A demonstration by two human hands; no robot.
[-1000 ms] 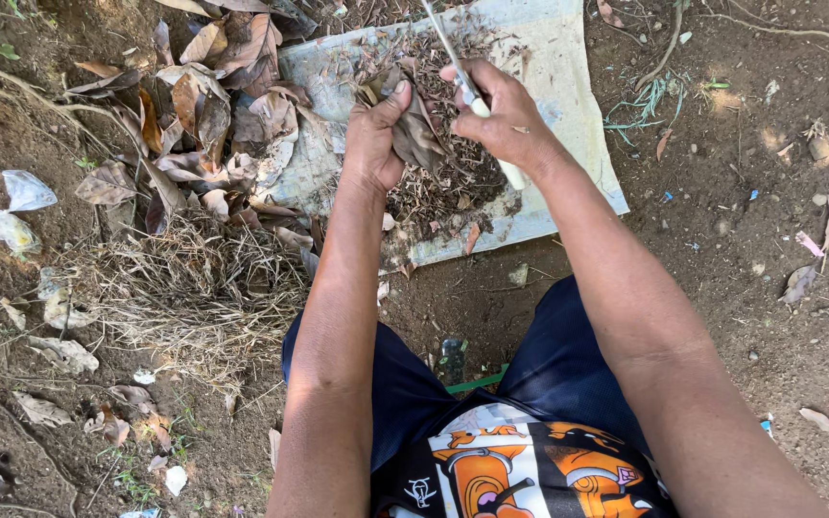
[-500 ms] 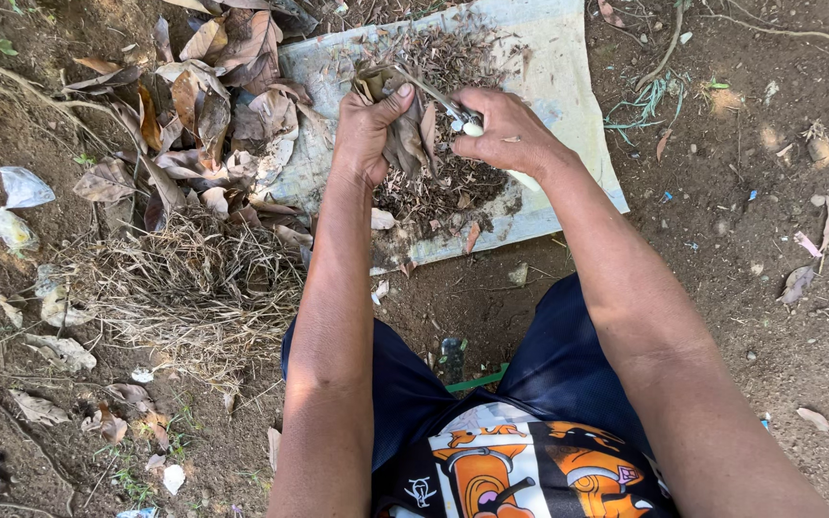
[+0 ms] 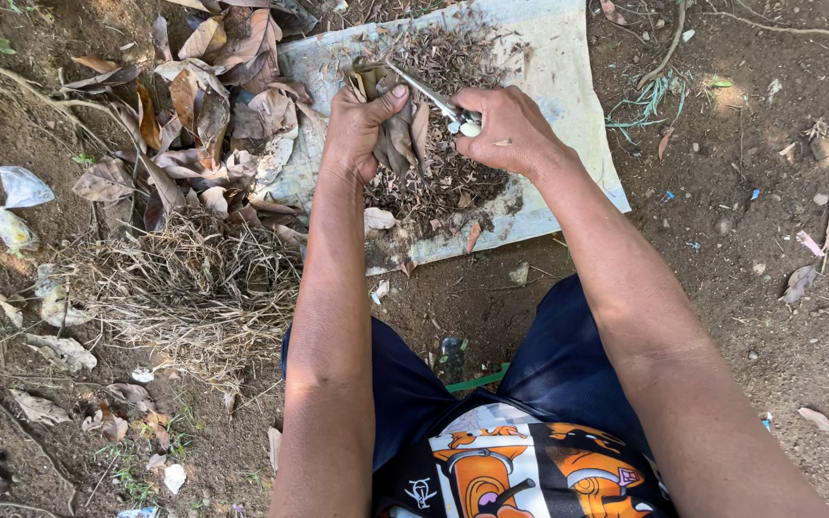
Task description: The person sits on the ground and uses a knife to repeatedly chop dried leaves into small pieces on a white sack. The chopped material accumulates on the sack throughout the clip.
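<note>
My left hand (image 3: 357, 129) grips a bunch of dry brown leaves (image 3: 397, 134) over a pale sheet (image 3: 568, 96) spread on the ground. My right hand (image 3: 510, 129) holds a pair of scissors (image 3: 434, 98) by its pale handles, the metal blades reaching left into the top of the leaf bunch. A heap of cut leaf bits (image 3: 443, 182) lies on the sheet beneath both hands.
A pile of whole dry leaves (image 3: 203, 105) lies left of the sheet, with dry grass (image 3: 194, 288) below it. Crumpled plastic scraps (image 3: 11, 206) sit on the dirt at far left. Bare soil with twigs and small litter (image 3: 769, 192) lies to the right.
The scissors have swung from pointing upward to lying across the leaf bunch, with the blades now at the leaves. Both hands stayed over the sheet.
</note>
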